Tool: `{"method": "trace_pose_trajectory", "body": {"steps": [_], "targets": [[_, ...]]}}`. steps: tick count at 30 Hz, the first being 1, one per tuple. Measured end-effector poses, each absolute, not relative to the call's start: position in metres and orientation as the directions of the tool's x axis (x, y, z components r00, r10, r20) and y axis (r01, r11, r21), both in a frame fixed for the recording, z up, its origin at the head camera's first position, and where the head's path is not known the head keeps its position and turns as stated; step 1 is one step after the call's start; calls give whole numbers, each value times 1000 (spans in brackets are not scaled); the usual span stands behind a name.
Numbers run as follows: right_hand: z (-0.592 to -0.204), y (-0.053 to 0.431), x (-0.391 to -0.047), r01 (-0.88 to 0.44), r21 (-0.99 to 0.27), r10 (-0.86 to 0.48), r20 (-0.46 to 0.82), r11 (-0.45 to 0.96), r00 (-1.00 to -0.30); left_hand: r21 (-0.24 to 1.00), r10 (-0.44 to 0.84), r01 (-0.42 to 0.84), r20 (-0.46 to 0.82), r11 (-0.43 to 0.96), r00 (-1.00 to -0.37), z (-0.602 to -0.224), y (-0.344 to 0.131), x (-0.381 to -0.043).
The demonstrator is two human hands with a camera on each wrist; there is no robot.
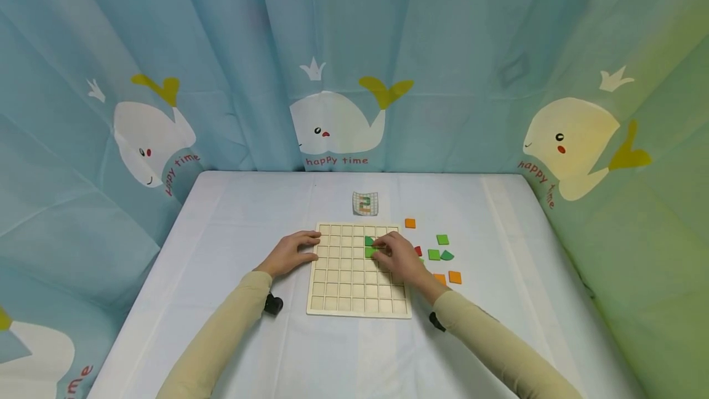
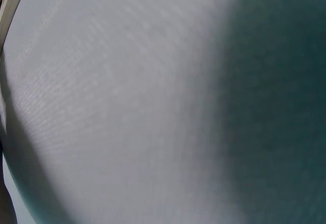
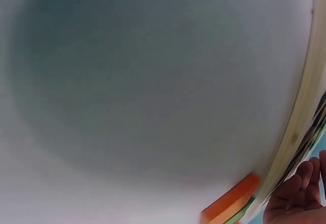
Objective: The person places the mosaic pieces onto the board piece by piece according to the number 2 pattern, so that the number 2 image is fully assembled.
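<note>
A pale wooden board [image 1: 346, 276] with a grid of square recesses lies flat on the table. At its left edge rests my left hand [image 1: 288, 253], fingers and thumb apart and touching the rim. My right hand [image 1: 400, 258] is over the board's upper right part, thumb and index finger pinching at a light green square tile [image 1: 370, 252]; the fingertips partly cover it. Just above that tile sits a dark green quarter-round tile [image 1: 368, 241]. In the right wrist view, the curled fingers [image 3: 290, 188] show beyond the board's edge [image 3: 298, 102]. The left wrist view shows mostly blurred cloth.
Behind the board lies a small printed pattern card [image 1: 365, 204]. Loose tiles are scattered to the right: orange squares [image 1: 455, 277], green squares [image 1: 442, 239], a dark green quarter-round [image 1: 447, 255] and a partly hidden red piece [image 1: 418, 251]. A whale-print curtain [image 1: 343, 29] surrounds the white-covered table [image 1: 249, 202].
</note>
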State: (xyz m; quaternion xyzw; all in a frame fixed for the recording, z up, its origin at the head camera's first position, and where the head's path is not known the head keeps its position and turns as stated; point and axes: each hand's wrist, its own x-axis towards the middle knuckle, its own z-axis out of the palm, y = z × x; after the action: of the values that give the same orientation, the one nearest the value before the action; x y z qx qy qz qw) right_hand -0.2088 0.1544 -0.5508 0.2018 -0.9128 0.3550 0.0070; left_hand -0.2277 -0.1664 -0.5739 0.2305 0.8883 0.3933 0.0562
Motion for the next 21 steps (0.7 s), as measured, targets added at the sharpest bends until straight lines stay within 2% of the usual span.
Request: {"method": "trace_pose_trajectory", "body": {"steps": [5,11,17,21], "targets": [[-546,169,-204,-293,-695,-279,137,656,-951,712,454,389,110,585,-884,-577,-167,-226],[-536,197,-203,-192,-754,-121,149,628,-981,735,451,344,58,585,-891,-574,-168,-227],[-532,234,-202,-116,-739,15,167,663,-986,737,453,328,33,591,-891,-572,-167,-229],[-534,260,-197,-80,-722,56,163,687,-985,734,453,321,20,599,-891,-570,-167,-229]]}}
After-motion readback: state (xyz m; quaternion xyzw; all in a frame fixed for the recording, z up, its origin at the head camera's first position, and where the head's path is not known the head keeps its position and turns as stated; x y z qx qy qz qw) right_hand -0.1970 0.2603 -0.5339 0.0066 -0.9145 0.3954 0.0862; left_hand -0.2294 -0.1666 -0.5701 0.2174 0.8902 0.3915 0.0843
